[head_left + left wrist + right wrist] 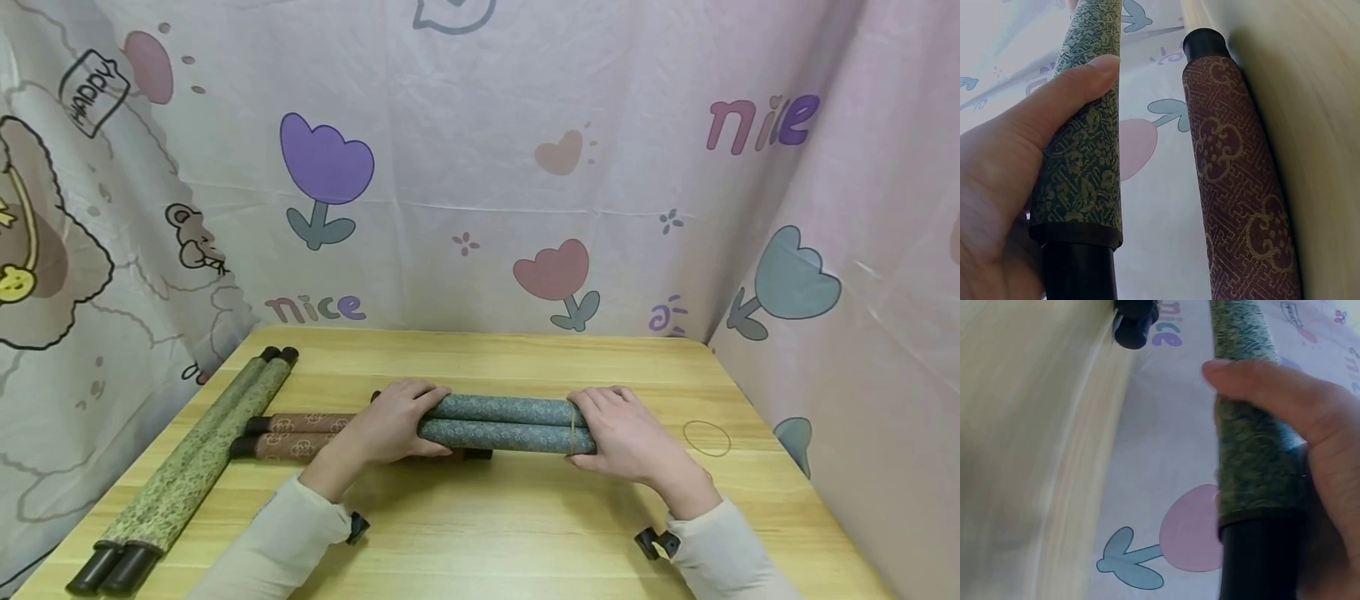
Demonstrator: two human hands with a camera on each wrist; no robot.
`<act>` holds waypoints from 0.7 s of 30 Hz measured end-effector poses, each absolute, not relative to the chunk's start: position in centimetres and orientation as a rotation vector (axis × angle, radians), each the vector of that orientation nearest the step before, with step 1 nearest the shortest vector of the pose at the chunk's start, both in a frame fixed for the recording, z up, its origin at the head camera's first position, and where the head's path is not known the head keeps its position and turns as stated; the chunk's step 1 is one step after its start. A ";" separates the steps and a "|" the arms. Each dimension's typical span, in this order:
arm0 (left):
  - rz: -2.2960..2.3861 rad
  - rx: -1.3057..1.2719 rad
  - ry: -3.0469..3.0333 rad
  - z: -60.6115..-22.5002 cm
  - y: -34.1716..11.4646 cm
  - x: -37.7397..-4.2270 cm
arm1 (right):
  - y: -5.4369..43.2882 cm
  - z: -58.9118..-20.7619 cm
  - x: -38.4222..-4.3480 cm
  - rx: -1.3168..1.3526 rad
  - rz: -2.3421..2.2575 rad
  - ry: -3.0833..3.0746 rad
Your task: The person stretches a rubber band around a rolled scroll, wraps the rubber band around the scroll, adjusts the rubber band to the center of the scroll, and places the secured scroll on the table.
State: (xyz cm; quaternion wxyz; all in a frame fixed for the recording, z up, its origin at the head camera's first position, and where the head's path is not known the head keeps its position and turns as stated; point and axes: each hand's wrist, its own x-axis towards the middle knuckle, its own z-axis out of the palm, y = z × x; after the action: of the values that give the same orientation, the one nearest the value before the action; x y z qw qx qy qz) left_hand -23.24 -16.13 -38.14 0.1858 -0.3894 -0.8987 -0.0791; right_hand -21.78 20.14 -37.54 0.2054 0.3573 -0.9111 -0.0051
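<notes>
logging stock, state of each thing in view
Bluish patterned fabric double roll: rolled, gripped by left hand and right hand
Thin tan band: around its right end
Brown patterned fabric double roll: rolled, lying flat
Green patterned fabric double roll: rolled, lying flat
Second thin band: loose

curtained nook, cartoon-print cloth (450,158), wood-grain table (525,533)

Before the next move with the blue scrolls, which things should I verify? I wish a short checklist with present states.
1. Left hand grips the blue scrolls: ok.
2. Right hand grips their other end: ok.
3. Blue scrolls are off the table: ok.
4. Thin band is around them, beside the right hand: ok.
5. Another band under the left hand: cannot tell, hidden.
6. No band lying unused: not ok, a loose band lies on the table.
</notes>
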 end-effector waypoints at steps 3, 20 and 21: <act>-0.235 -1.102 -2.545 -38.0 -16.0 -23.1 | 19.7 -37.7 -21.8 1.032 -0.012 -2.490; -0.283 -1.088 -2.670 -38.2 -14.9 -22.7 | 18.4 -37.4 -21.0 1.021 0.076 -2.637; -0.282 -1.079 -2.679 -38.2 -15.0 -22.7 | 18.7 -37.3 -21.0 1.013 0.084 -2.658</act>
State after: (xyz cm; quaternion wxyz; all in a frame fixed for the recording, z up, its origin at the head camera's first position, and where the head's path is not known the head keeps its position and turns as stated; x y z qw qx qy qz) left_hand -22.67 -14.98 -38.23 0.1197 -0.3693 -0.9165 -0.0964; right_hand -21.05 18.74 -37.29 0.1476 0.3521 -0.9238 0.0292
